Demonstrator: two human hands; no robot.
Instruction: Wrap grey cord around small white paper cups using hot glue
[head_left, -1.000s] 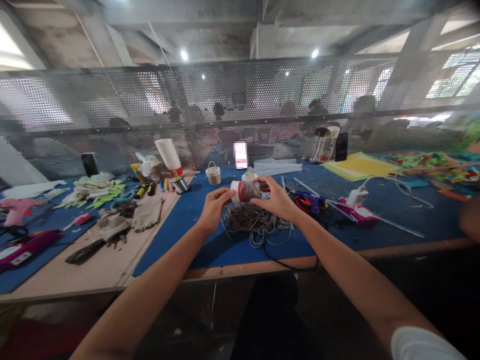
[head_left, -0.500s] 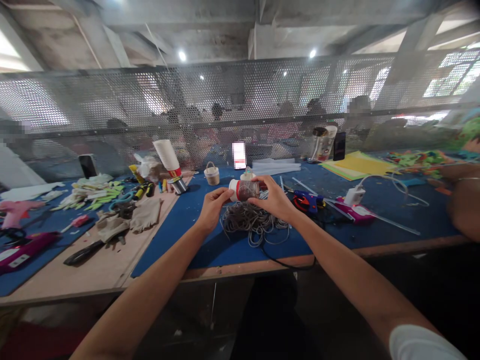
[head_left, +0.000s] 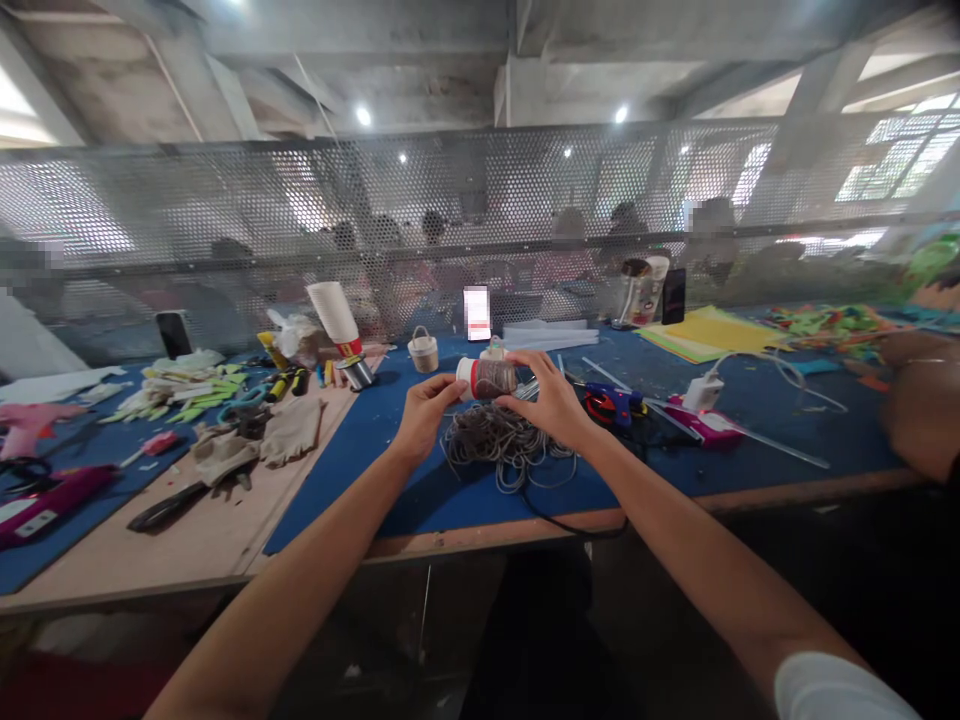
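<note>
Between my two hands a paper cup [head_left: 491, 379] lies on its side in the air, white and red at the left, with grey-brown cord wound round its right part. My left hand [head_left: 427, 410] pinches the white end between thumb and fingers. On the cord-wrapped end, my right hand [head_left: 545, 395] is closed, with the thumb below and fingers above. Under the cup a loose heap of grey cord [head_left: 510, 445] rests on the blue mat [head_left: 360, 475]. Behind the cup stands a small pale object, mostly hidden.
A small handled basket [head_left: 423, 352] and a lit phone [head_left: 477, 313] stand behind. Stacked paper cups [head_left: 334, 312] lean at left, near gloves [head_left: 292, 432]. To the right lie a blue glue gun [head_left: 615, 400] and a magenta power strip [head_left: 709, 425]. Another person's arm [head_left: 922, 400] reaches in at far right.
Both hands keep the same hold on the cup, which has barely moved. The view has shifted slightly, and the other person's arm at far right has moved a little.
</note>
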